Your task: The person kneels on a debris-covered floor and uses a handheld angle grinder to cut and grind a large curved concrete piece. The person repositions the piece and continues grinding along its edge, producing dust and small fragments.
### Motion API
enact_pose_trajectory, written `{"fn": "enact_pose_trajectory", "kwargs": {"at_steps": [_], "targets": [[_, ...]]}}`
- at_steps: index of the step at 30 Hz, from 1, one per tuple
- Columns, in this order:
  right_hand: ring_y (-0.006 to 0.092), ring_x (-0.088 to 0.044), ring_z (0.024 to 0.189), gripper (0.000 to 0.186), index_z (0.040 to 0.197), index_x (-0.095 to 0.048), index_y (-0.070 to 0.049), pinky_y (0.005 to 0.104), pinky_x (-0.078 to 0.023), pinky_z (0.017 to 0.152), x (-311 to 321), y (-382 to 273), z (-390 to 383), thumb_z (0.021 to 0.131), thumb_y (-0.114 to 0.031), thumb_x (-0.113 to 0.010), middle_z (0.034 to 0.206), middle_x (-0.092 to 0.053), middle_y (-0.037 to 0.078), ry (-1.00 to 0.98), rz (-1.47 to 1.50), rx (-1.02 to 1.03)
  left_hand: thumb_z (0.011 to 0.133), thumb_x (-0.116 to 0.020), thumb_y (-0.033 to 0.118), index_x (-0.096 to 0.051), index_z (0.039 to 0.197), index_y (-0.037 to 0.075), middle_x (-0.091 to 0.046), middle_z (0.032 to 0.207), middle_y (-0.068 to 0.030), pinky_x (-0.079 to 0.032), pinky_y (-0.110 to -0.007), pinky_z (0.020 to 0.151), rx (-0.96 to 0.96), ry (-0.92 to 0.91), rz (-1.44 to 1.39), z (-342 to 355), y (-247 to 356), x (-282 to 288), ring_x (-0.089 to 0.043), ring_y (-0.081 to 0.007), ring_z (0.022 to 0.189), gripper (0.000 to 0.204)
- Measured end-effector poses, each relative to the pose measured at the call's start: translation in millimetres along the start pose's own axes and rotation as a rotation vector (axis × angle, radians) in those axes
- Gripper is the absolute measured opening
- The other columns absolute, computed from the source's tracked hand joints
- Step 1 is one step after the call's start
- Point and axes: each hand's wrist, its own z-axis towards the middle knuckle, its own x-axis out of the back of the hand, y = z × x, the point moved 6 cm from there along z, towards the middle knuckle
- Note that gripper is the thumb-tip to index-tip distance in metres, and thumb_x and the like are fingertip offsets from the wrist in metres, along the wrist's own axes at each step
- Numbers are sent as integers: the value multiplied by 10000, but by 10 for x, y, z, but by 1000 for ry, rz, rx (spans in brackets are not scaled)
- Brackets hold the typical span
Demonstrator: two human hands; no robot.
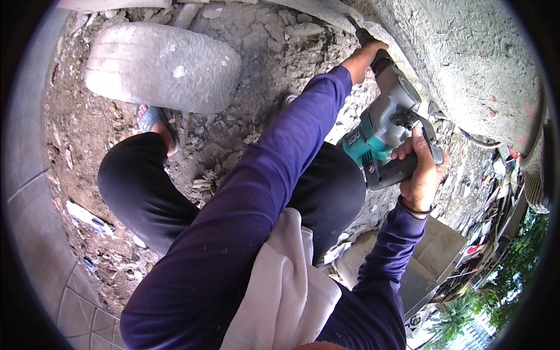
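The big grey and teal power hammer [382, 131] points up at the rough concrete wall [466, 64], just above the person's right knee. The right hand [421, 169] is wrapped tight around its black back handle. The left hand [363, 57] grips the front end near the wall. Broken rubble [256, 35] and a grey concrete block [160, 64] lie on the ground nearby.

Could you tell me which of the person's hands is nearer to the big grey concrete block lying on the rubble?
Left. The left hand grips the front of the demolition hammer, right of the concrete block; the right hand holds the rear handle, farther right and lower.
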Motion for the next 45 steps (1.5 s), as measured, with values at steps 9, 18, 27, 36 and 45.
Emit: {"fn": "enact_pose_trajectory", "kwargs": {"at_steps": [9, 18, 27, 36, 45], "targets": [[154, -581, 629, 197, 914, -677, 8, 324, -494, 620, 17, 50, 2, 985, -169, -729, 727, -593, 45, 55, 2, -26, 857, -751, 443, -678, 1094, 120, -692, 962, -49, -566, -367, 766, -64, 9, 4, -17, 36, -7, -685, -194, 846, 406], [149, -573, 624, 175, 916, -674, 2, 326, -504, 610, -7, 69, 21, 984, -149, -729, 729, -591, 44, 35, 39, 16, 849, -764, 443, -686, 1052, 132, -686, 927, -41, -562, -347, 711, -61, 28, 30, 52, 41, 44, -677, -182, 816, 380], [150, -576, 623, 162, 954, -682, 9, 328, -514, 605, 33, 119, 24, 976, -142, -739, 737, -606, 50, 36, 49, 3, 839, -763, 477, -691, 1060, 165, -667, 923, -32, -528, -348, 750, -109, 20, 69, -1, 83, 44, -657, -175, 845, 389], [77, -600, 607, 252, 827, -714, -39, 255, -443, 568, -357, 420, 265, 951, -237, -810, 670, -681, 17, 59, -315, 67, 882, -735, 456, -658, 1098, 123, -674, 971, -61, -565, -366, 735, -176, 9, -13, 127, 315, 255, -676, -209, 801, 404], [97, -651, 672, 267, 990, -709, 8, 266, -507, 658, -184, 964, 39, 942, -220, -837, 776, -720, 38, 225, -171, -36, 830, -803, 522, -630, 1191, 149, -679, 966, -38, -470, -337, 801, -98, 23, 190, -98, 247, 453, -662, -163, 866, 547]]}}
